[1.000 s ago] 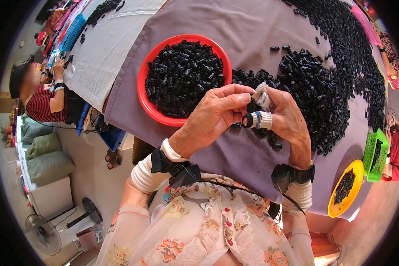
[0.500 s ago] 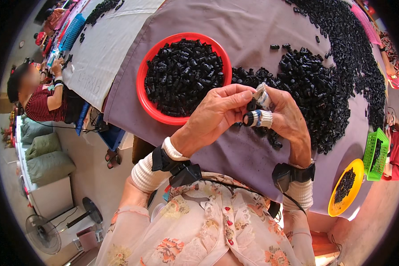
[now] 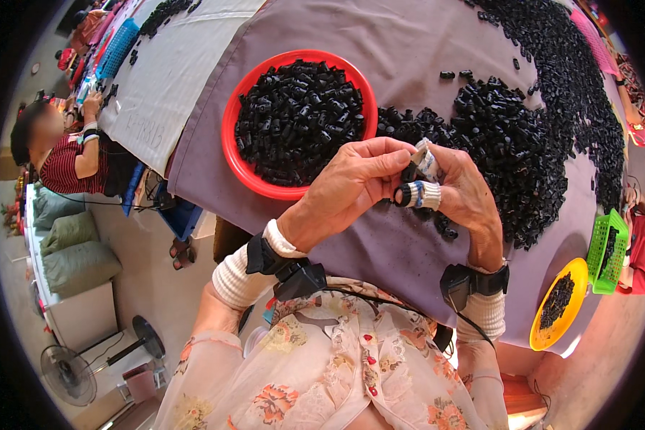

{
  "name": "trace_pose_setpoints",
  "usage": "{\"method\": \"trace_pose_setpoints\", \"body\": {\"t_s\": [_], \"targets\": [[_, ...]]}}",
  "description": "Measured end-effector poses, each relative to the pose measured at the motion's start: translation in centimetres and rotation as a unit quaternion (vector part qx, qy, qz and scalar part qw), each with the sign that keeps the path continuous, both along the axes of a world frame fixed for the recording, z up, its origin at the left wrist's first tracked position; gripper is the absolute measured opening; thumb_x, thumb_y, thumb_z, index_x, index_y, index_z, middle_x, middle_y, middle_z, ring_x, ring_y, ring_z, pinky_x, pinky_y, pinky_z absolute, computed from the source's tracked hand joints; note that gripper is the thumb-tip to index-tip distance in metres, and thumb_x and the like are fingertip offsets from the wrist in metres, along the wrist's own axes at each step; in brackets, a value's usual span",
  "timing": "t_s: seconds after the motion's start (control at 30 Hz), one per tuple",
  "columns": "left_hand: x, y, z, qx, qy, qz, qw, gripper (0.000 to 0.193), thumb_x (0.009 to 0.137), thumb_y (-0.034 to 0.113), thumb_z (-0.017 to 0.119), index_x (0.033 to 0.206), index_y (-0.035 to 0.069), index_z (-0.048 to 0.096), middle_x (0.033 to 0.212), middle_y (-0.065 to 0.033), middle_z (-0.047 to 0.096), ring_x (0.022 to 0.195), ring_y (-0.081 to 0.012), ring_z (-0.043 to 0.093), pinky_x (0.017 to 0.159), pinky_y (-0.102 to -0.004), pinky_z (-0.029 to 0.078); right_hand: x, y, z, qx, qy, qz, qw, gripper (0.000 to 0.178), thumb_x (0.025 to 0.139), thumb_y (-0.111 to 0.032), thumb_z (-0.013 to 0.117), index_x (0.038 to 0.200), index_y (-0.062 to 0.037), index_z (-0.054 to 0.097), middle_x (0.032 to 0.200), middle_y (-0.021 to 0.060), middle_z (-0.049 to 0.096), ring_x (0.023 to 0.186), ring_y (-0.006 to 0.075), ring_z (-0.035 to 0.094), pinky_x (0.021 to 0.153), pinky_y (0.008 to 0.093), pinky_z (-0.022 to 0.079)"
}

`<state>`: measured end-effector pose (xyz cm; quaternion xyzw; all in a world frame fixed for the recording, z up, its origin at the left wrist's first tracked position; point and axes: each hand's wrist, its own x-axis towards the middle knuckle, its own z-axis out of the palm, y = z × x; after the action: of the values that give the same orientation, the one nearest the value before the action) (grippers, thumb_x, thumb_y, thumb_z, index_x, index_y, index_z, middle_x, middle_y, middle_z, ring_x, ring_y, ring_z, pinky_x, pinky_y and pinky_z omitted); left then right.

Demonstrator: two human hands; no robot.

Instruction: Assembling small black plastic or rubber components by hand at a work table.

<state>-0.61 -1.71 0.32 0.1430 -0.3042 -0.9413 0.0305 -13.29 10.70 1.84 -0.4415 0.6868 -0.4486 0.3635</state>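
My left hand (image 3: 351, 180) and my right hand (image 3: 469, 188) meet above the table, just right of a red bowl. Fingers of both pinch a small black plastic part (image 3: 408, 173), mostly hidden between them. White cloth wraps with blue marks cover the thumb and a finger of my right hand. The red bowl (image 3: 227, 136) is heaped with similar black parts (image 3: 297, 118). Behind and beside my right hand spreads a loose pile of black parts (image 3: 498, 136), partly covered by that hand.
A long bank of black parts (image 3: 573, 93) runs along the right side of the purple-grey tablecloth (image 3: 401, 43). At the right edge are a yellow plate (image 3: 579, 287) and a green basket (image 3: 603, 279). Another person (image 3: 72, 154) sits at the left; a fan (image 3: 68, 376) stands lower left.
Both hands stay pinched together in nearly the same place, with only a slight shift of the fingers. The whole view has moved a little.
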Motion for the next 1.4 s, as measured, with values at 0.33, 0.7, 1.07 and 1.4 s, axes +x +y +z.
{"method": "trace_pose_setpoints", "body": {"t_s": [0.33,0.7,1.07,1.4], "targets": [[0.0,-0.2,-0.3,0.023,0.018,0.008,1.0,0.019,0.089,0.012,0.05,0.101,-0.001,0.055,0.089,-0.0076,0.06,0.08,-0.013,0.059,0.073,-0.0283,0.051,0.4,-0.3,-0.1,-0.008,0.014,-0.006,1.0,0.036,0.064,-0.028,0.071,0.079,0.0003,0.055,0.058,0.0011,0.044,0.054,0.0087,0.038,0.049,0.0264,0.035],[0.1,0.0,-0.1,0.027,0.01,0.013,1.0,0.02,0.089,0.012,0.05,0.102,-0.002,0.055,0.09,-0.0079,0.061,0.081,-0.0136,0.06,0.074,-0.0275,0.05,0.6,-0.1,-0.5,-0.029,0.02,-0.018,0.999,0.032,0.065,-0.025,0.071,0.076,-0.0005,0.053,0.056,0.0024,0.046,0.051,0.0101,0.039,0.047,0.0264,0.035],[0.2,0.3,0.1,-0.008,-0.016,0.043,0.999,0.019,0.087,0.012,0.053,0.1,-0.002,0.057,0.088,-0.0058,0.061,0.075,-0.0102,0.057,0.066,-0.0235,0.047,1.3,0.1,-0.8,-0.02,-0.024,-0.012,0.999,0.026,0.069,-0.021,0.072,0.081,-0.0024,0.059,0.063,-0.0046,0.05,0.058,0.0037,0.042,0.051,0.0208,0.035],[0.0,0.8,0.6,0.039,-0.012,0.031,0.999,0.019,0.088,0.014,0.052,0.099,-0.001,0.056,0.085,-0.0044,0.06,0.069,-0.0091,0.055,0.059,-0.0215,0.046,1.1,0.3,-0.6,-0.041,-0.014,-0.073,0.996,0.034,0.061,-0.028,0.075,0.072,-0.0028,0.055,0.057,0.0005,0.048,0.052,0.0091,0.04,0.048,0.0244,0.033]]}}
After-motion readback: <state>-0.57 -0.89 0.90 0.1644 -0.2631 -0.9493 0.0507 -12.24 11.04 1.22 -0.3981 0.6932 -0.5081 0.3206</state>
